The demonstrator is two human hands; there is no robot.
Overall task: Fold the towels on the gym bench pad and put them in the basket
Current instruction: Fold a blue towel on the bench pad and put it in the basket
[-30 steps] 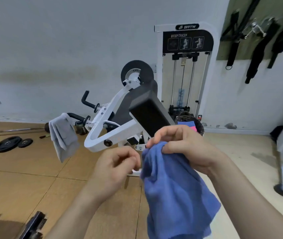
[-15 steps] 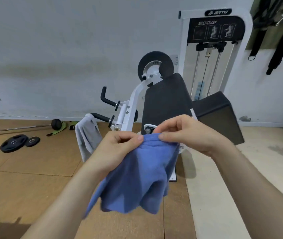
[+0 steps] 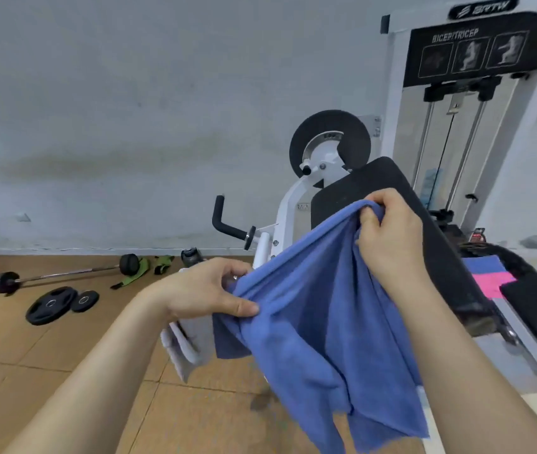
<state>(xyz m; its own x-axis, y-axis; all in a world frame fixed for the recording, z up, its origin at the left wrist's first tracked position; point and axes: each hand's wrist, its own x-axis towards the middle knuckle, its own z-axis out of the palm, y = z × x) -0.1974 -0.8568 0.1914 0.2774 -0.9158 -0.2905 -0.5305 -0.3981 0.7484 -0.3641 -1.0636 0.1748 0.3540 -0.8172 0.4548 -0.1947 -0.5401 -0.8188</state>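
Apparently basket [image 3: 522, 265] holds folded towels [image 3: 489, 280] — left hand [image 3: 205, 290], right hand [image 3: 391, 237] grip blue towel [image 3: 326, 322].

fig. we show the tan tiled floor [image 3: 47, 371] and its load. at left lies a barbell [image 3: 64, 274]; in front of it we mark a large plate [image 3: 50, 304] just beside a small plate [image 3: 85, 300]. green straps [image 3: 142, 269] lie at the barbell's right end, a dark bottle [image 3: 191, 255] near the wall. the white machine [image 3: 288, 211] stands on the floor, its black pad [image 3: 388, 175] tilted; a grey towel [image 3: 192, 345] hangs from the frame.
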